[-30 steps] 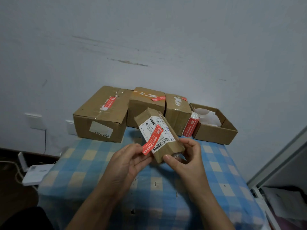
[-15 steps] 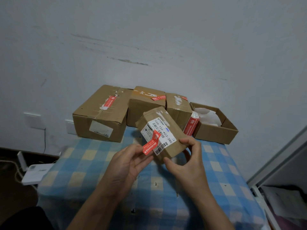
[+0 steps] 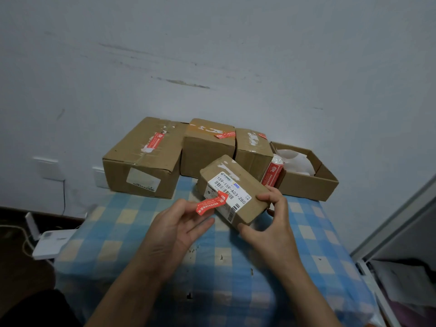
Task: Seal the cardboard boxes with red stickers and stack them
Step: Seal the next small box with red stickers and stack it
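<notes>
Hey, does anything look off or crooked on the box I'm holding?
Yes: the red sticker is fixed only at one end, on the white shipping label; its other end sticks out off the small cardboard box, pinched by the left hand.

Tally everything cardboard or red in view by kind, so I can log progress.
Closed cardboard boxes: 4. Three stand at the back, and the right hand holds the small box.
Open cardboard box: 1
Red stickers on boxes: 4. The left hand pinches the last one.
Red sticker roll: 1
Total: 10
</notes>
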